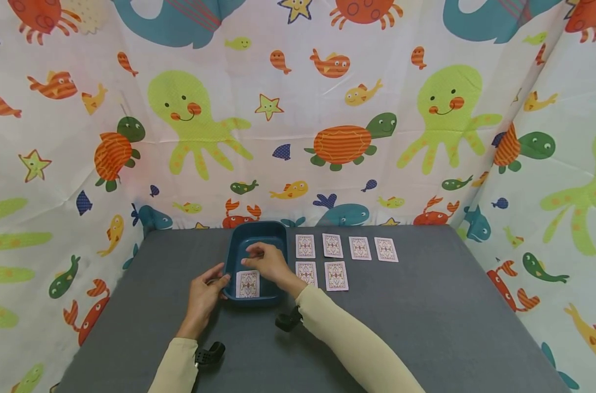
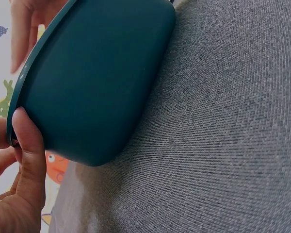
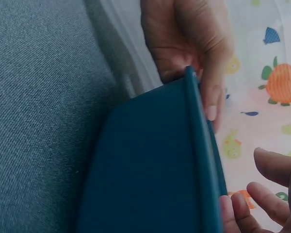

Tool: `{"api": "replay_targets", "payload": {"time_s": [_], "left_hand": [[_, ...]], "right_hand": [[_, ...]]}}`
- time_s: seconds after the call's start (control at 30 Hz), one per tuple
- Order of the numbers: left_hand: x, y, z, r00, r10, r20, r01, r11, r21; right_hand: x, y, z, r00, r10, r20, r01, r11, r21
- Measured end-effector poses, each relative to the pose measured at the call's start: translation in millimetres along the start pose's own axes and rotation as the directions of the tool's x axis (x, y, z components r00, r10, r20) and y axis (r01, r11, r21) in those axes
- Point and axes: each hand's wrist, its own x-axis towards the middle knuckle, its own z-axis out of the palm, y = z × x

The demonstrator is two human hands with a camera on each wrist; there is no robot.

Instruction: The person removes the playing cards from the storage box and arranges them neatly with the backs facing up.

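A dark teal plastic tray (image 1: 231, 248) with raised walls stands on the table. My left hand (image 1: 203, 299) pinches its left rim between thumb and fingers; in the left wrist view the thumb (image 2: 29, 145) presses the outer wall. Inside the tray, near its front end, lies a playing card (image 1: 248, 284), patterned back up; whether others lie beneath it I cannot tell. Over the tray is my right hand (image 1: 270, 265), its fingers loosely bent. In the right wrist view its thumb (image 3: 276, 165) and fingers stand apart, with nothing seen between them.
Right of the tray, several face-down cards (image 1: 360, 248) form a back row. Two more cards (image 1: 336, 276) lie in front, one partly behind my right forearm. The grey table (image 1: 425, 327) meets a sea-animal curtain (image 1: 298, 136) at the back. Each wrist wears a black camera band (image 1: 210, 353).
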Motion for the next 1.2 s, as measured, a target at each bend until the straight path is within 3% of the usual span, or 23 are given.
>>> {"api": "replay_targets", "payload": {"time_s": [0.17, 0.83, 1.2], "left_hand": [[0.1, 0.4, -1.6, 1.000, 0.004, 0.008, -0.004, 1.000, 0.004], [-1.6, 0.7, 0.1, 1.000, -0.006, 0.010, 0.006, 1.000, 0.009], [-1.4, 0.7, -0.8, 1.000, -0.009, 0.012, 0.009, 1.000, -0.013]], "right_hand": [[5, 5, 8, 0.999, 0.049, 0.000, -0.049, 0.998, -0.044], [15, 20, 13, 0.996, 0.093, -0.008, -0.092, 0.957, -0.276], [14, 22, 15, 0.993, 0.118, 0.011, -0.110, 0.949, -0.295]]}}
